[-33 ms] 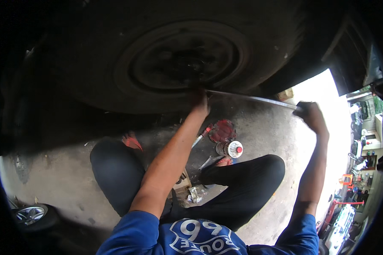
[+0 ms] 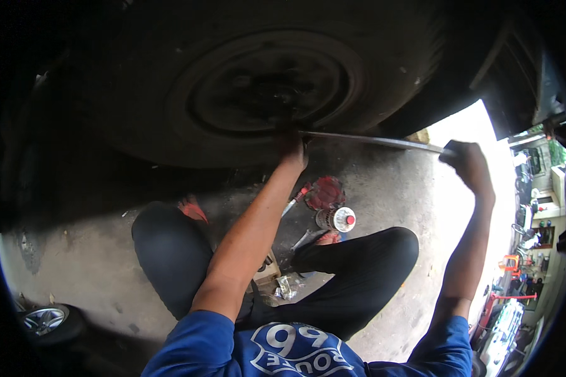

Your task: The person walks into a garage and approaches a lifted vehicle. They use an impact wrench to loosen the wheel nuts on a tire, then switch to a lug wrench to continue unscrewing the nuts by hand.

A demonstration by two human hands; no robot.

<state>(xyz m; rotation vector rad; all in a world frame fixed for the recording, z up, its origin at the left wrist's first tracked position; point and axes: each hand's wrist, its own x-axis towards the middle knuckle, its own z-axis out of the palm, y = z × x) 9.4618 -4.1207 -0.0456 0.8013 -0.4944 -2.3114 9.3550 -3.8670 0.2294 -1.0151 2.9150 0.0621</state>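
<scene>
Above me, in deep shade, is a large vehicle wheel [image 2: 198,94] with a dark tyre and a recessed hub. A long, straight metal-handled wrench [image 2: 377,140] runs from the lower edge of the hub out to the right. My left hand [image 2: 292,149] is closed around its inner end, close against the wheel; shadow hides most of those fingers and whatever the wrench head sits on. At the outer end, my right hand [image 2: 473,166] wraps around the dark grip, with that arm raised and bent.
Between my legs on the concrete floor are a white container with a red cap [image 2: 344,220], a red round piece [image 2: 326,192], a red-ended tool [image 2: 300,193] and a crumpled packet [image 2: 285,288]. An alloy wheel [image 2: 44,319] lies far left. An orange stool [image 2: 510,263] stands right.
My right hand has shifted slightly up and to the right with the wrench's outer end, so the wrench lies a little flatter. My left hand stays at the hub.
</scene>
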